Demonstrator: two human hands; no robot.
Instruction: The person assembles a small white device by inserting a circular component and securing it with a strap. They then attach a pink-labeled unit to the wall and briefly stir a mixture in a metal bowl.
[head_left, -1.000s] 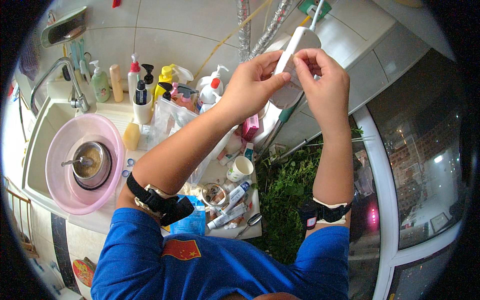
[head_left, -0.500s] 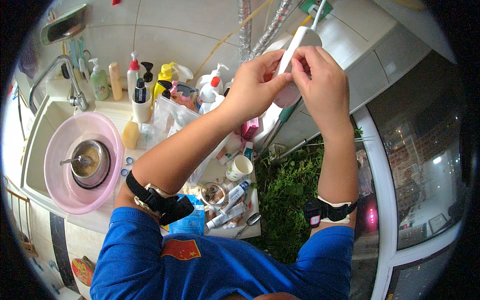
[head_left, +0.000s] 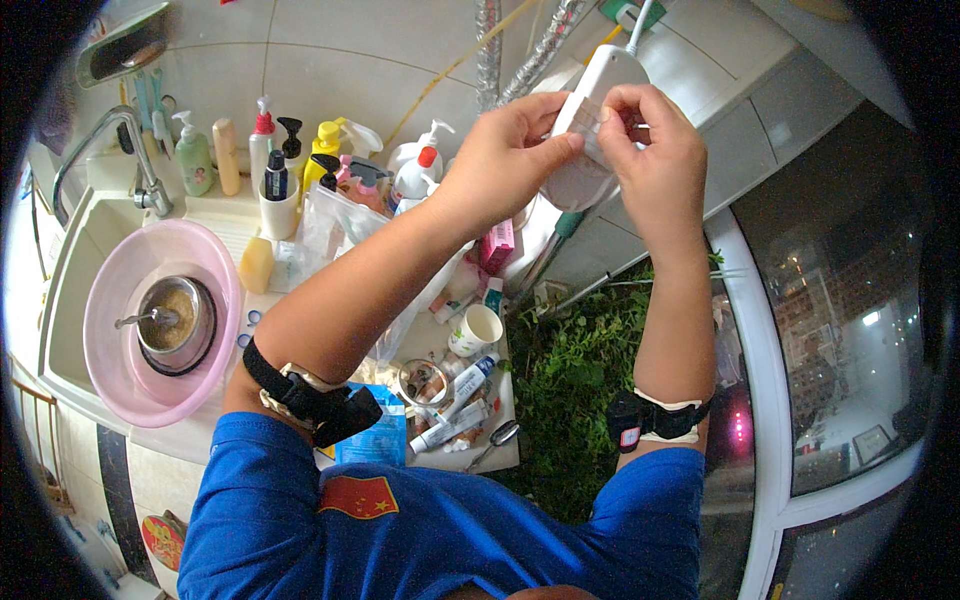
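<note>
A white, long, round-ended plastic device (head_left: 612,70) with a cord at its top hangs at upper right; I cannot make out its kind. My left hand (head_left: 520,140) grips its left side, thumb across the front and fingers partly behind. A thin see-through strip (head_left: 583,116) lies over the device's face. At the strip's right edge my right hand (head_left: 652,135) is closed in a pinch, thumb against forefinger; the strip's edge appears to be between them. Below both hands, the device's lower end (head_left: 578,188) looks greyish and rounded.
Pump bottles (head_left: 196,155) crowd the back of the counter. To the left, a pink basin (head_left: 112,270) with a metal pot (head_left: 185,352) stands in the sink. A paper cup (head_left: 474,332) and tubes (head_left: 470,385) lie nearer. Green plants (head_left: 570,400) grow below, beside a window frame (head_left: 768,400).
My right hand has shifted slightly right, away from my left hand. More of the device's face and the see-through strip now show between them. My left hand still holds the device.
</note>
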